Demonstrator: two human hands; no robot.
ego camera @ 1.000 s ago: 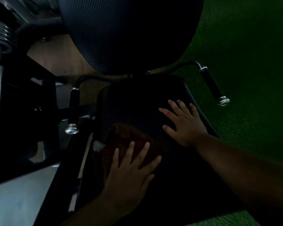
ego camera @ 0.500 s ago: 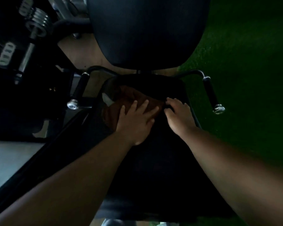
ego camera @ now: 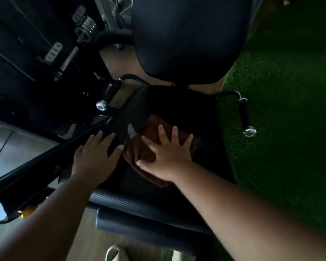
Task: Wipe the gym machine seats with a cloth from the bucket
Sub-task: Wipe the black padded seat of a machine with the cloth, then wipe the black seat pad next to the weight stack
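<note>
A brown cloth [ego camera: 142,147] with a small white tag lies bunched on the black seat pad [ego camera: 177,104] of a gym machine. My right hand [ego camera: 167,153] presses flat on the cloth, fingers spread over it. My left hand [ego camera: 96,155] rests palm down on the seat's left edge, beside the cloth, with nothing in it. The black textured backrest [ego camera: 186,34] stands behind the seat. No bucket is in view.
Two black grip handles flank the seat, the left handle [ego camera: 109,93] and the right handle [ego camera: 245,113]. A black frame bar [ego camera: 45,159] runs along the left. Stacked weight plates [ego camera: 85,27] sit at the back left. Green turf [ego camera: 286,110] covers the floor on the right.
The cloth has passed from under my left hand to under my right hand and come back toward the seat's front. My left hand has moved to the seat's left edge.
</note>
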